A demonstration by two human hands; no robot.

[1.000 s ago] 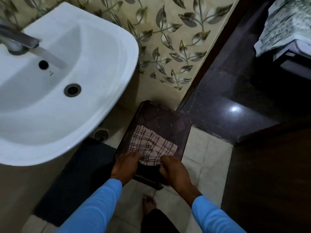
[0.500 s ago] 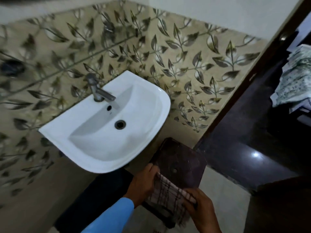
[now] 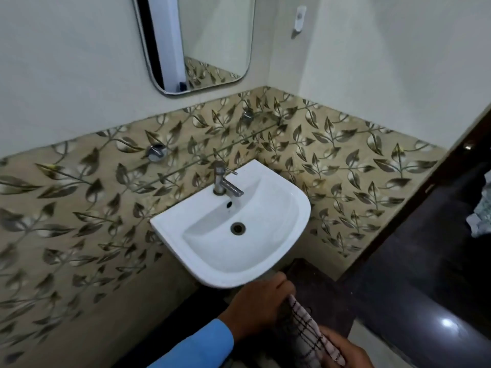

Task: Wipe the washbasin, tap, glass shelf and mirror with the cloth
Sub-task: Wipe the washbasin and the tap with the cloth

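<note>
One basin, with one tap on it and one drain in its bowl. One mirror on the wall. One glass shelf, on two round metal mounts. One checked cloth. Two hands, left and right. One blue sleeve in view.

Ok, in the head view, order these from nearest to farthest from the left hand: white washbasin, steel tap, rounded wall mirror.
From the left hand:
1. White washbasin, its front rim just above the knuckles.
2. Steel tap, at the basin's back edge.
3. Rounded wall mirror, high on the wall.
</note>
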